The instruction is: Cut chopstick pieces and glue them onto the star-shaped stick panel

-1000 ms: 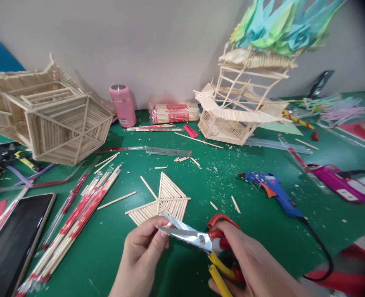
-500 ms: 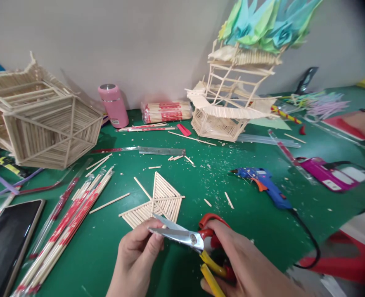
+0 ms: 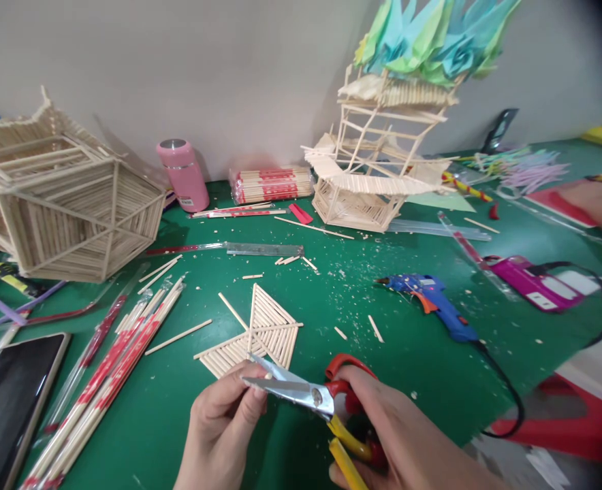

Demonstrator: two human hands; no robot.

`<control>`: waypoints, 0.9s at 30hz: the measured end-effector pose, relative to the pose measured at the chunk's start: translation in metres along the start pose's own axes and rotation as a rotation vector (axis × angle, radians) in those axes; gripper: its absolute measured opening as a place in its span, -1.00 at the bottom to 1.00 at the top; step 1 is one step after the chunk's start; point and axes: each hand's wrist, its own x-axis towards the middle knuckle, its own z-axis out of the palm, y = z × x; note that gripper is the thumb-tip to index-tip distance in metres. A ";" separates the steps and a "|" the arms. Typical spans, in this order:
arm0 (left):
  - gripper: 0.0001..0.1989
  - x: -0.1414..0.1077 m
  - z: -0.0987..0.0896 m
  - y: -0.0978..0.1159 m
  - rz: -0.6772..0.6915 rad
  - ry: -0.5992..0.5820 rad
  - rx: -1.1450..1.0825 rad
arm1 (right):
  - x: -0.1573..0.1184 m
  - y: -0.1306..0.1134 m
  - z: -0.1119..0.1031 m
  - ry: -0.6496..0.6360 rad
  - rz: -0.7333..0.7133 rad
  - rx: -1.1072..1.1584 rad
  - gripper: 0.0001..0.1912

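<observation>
My right hand (image 3: 398,422) grips scissors (image 3: 301,389) with red and yellow handles, their blades parted and pointing left. Between thumb and fingers, my left hand (image 3: 222,418) pinches a thin wooden stick (image 3: 268,375); only its pale tip shows, between the blades, and the rest is hidden by the fingers. Just beyond the blades, a flat panel of glued sticks (image 3: 275,320) lies on the green table (image 3: 331,292), with filled wedges and a bare spoke. To the right rests a blue glue gun (image 3: 434,303) with an orange trigger, its nozzle facing left.
A hexagonal stick structure (image 3: 84,224) stands left, a taller one (image 3: 362,197) with paper leaves at the back. Around them are a pink bottle (image 3: 183,177), wrapped stick bundles (image 3: 112,374), a phone (image 3: 15,401) and a purple power strip (image 3: 536,282). Another person's hand (image 3: 592,204) is far right.
The view has shifted slightly, so the things on the table sit a little further left. Both hands, the stick and the scissors keep nearly the same pose.
</observation>
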 end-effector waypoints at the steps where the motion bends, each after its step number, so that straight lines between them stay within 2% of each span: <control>1: -0.90 0.000 -0.001 -0.001 -0.001 0.001 0.003 | 0.000 0.000 0.000 0.009 -0.002 0.005 -0.70; 6: -0.91 -0.001 -0.002 -0.001 0.000 0.016 0.042 | 0.000 0.001 0.002 -0.040 0.005 -0.029 -0.72; 11: -0.91 0.000 0.000 0.001 0.048 0.025 0.090 | 0.002 0.001 0.005 -0.017 0.012 -0.136 -0.73; 15: -0.90 0.001 0.000 0.004 0.069 0.008 0.105 | 0.001 -0.001 0.003 -0.046 0.026 -0.102 -0.73; 23: -0.88 0.002 0.002 0.009 0.137 -0.014 0.102 | -0.005 -0.002 0.002 0.035 0.022 -0.024 -0.72; 27: -0.87 0.004 0.001 0.009 0.156 -0.028 0.113 | -0.006 -0.003 0.001 -0.004 0.040 -0.066 -0.72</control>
